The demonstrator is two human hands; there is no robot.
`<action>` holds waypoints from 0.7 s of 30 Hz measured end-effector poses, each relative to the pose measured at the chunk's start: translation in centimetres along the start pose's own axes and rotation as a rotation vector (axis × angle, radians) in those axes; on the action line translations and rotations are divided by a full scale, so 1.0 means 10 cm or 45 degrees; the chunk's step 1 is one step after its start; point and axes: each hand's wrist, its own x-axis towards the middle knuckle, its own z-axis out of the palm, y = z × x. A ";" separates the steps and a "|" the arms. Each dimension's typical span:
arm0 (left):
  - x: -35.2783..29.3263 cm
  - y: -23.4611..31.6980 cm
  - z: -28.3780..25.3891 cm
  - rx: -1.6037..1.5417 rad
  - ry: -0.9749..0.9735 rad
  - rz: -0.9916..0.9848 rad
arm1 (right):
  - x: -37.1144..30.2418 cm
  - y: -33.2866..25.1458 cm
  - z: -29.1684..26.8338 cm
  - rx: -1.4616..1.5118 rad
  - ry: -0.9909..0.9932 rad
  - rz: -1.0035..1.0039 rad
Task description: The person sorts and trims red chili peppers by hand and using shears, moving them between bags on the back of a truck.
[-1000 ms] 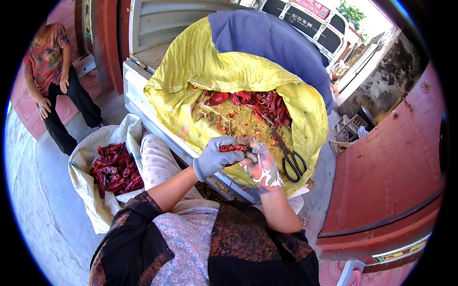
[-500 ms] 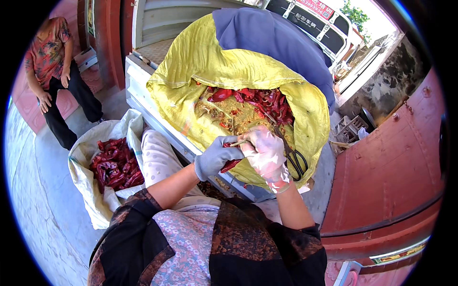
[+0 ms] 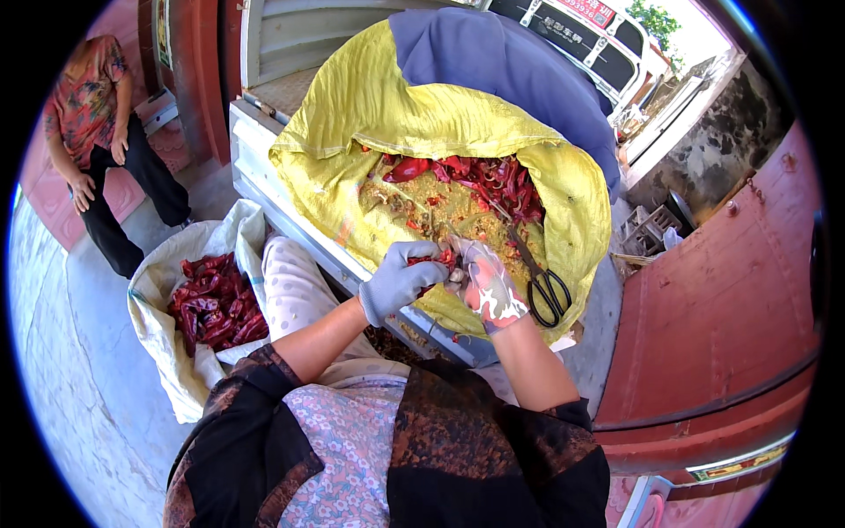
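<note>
My left hand, in a grey glove, is closed round a dried red chili pepper. At the pepper's other end is my right hand, in a camouflage-patterned glove, its fingers bent and pinching there. Most of the pepper is hidden by the gloves. Both hands are over the near edge of a yellow woven sack. Inside it, red chili peppers lie at the back, with pale seeds and scraps in front. Black-handled scissors rest in the sack, right of my right hand.
At my left stands a white sack filled with red chili peppers. The yellow sack lies on a truck bed, with a dark blue cloth behind. A person sits far left. A red metal door is at right.
My right hand has turned and dropped slightly, uncovering more of the scissors. The pepper now shows between both hands instead of hanging below the left, and its pale stem no longer shows.
</note>
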 end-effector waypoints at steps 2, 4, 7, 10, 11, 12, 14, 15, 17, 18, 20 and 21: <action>0.00 -0.13 0.00 -0.138 0.012 0.012 | -0.01 -0.01 0.03 0.060 0.001 -0.008; 0.01 -0.17 0.05 -0.332 0.054 -0.179 | 0.07 0.02 -0.07 0.067 -0.119 -0.098; 0.01 0.04 0.09 -0.377 0.034 -0.289 | 0.14 0.01 -0.14 -0.293 0.026 -0.353; 0.01 0.05 0.15 -0.371 0.047 -0.233 | 0.19 0.08 -0.14 -0.352 0.072 -0.679; 0.02 -0.01 0.15 -0.341 0.049 -0.249 | 0.18 0.09 -0.13 -0.572 0.128 -0.783; 0.04 -0.02 0.14 -0.308 0.049 -0.260 | 0.17 0.09 -0.12 -0.543 0.112 -0.784; 0.05 0.02 0.14 -0.353 0.053 -0.280 | 0.13 0.08 -0.09 -0.484 0.078 -0.786; 0.03 0.03 0.13 -0.379 0.059 -0.294 | 0.09 0.04 -0.06 -0.487 0.071 -0.685; 0.01 0.06 0.07 -0.424 0.003 -0.289 | -0.03 -0.09 0.01 -0.488 0.053 -0.483; 0.02 0.07 0.03 -0.449 -0.031 -0.284 | -0.07 -0.14 0.02 -0.366 -0.086 -0.493; 0.05 0.04 -0.04 -0.421 -0.220 -0.274 | -0.14 -0.21 0.00 -0.120 -0.365 -0.508; 0.04 0.04 -0.05 -0.408 -0.310 -0.268 | -0.11 -0.19 -0.06 -0.131 -0.457 -0.552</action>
